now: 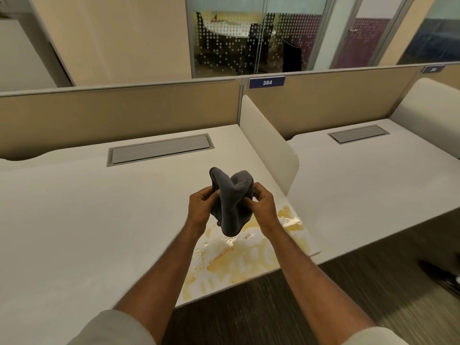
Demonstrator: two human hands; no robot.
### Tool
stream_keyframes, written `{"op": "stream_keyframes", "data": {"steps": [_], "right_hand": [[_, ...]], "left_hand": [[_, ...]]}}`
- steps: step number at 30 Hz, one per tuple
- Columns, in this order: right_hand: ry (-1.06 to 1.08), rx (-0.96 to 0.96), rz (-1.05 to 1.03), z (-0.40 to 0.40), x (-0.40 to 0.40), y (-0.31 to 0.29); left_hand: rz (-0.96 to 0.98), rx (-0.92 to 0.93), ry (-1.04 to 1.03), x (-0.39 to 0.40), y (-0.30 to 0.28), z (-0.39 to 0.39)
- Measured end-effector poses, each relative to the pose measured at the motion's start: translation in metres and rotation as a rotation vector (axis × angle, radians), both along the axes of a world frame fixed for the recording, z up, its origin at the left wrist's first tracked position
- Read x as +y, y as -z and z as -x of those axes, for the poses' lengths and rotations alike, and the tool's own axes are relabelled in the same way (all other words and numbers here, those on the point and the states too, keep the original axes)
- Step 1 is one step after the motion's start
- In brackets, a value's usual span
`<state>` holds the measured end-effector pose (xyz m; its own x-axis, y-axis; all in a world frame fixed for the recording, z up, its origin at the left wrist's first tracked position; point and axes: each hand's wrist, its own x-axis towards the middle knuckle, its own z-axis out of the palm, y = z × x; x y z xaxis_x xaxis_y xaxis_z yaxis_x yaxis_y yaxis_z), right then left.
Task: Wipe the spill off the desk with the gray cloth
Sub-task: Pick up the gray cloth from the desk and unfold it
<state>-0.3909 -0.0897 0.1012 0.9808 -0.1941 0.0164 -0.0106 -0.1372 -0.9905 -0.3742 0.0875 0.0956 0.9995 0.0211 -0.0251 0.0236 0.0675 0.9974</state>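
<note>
From the head camera, both hands meet in the middle of the frame, lifted above the desk (74, 220). The left hand (199, 207) and the right hand (263, 205) each have their fingers curled closed on the gray cloth (230, 202), gripping it from opposite sides. The cloth is bunched between them, its folded top rising above the knuckles and its lower end hanging down clear of the desk surface. Just below the hands, in the lower centre and toward the right, the yellowish spill (236, 262) spreads in smeared streaks across the near right corner of the desk, reaching the edge. A white divider panel (268, 145) stands just behind the hands, right of centre.
</note>
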Motion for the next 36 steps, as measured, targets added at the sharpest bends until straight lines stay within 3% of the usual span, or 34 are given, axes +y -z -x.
{"op": "stream_keyframes", "data": {"steps": [11, 20, 29, 36], "right_hand": [[-0.261, 0.012, -0.274, 0.019, -0.050, -0.010], [-0.183, -0.018, -0.230, 0.025, -0.101, -0.003], [-0.200, 0.023, 0.225, 0.019, -0.144, 0.015], [-0.166, 0.082, 0.557, 0.005, -0.127, 0.025]], "left_hand": [[0.087, 0.083, 0.030, -0.043, -0.013, 0.032], [0.158, 0.090, -0.102, -0.066, 0.001, 0.062], [-0.388, 0.069, -0.194, -0.068, 0.025, 0.068], [-0.496, 0.274, -0.287, -0.074, 0.055, 0.061]]}}
